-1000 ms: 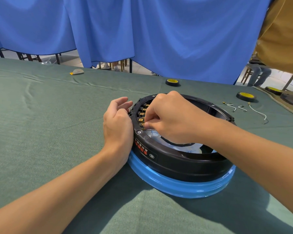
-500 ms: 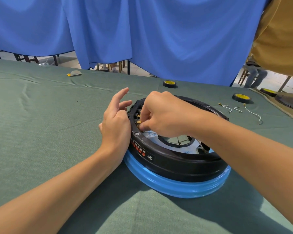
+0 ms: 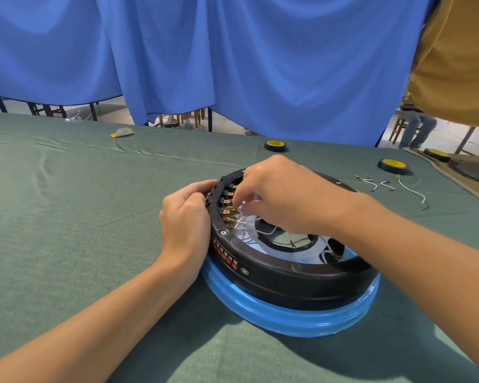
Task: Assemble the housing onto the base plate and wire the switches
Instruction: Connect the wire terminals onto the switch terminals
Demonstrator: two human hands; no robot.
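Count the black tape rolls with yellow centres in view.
3: one black tape roll behind the round black housing, one by the loose white wires, one far right. More may be hidden off-frame.

Held round black plastic housing point(image 3: 288, 283) at frame centre with left hand point(image 3: 184, 217); pinched thin white wire point(image 3: 244, 221) with right hand point(image 3: 282, 194).

1 black ring housing point(image 3: 288, 283) seated on blue base plate point(image 3: 288, 320) — switches point(image 3: 228, 211) lining left inner wall, white wires point(image 3: 246, 221) on lower terminals.
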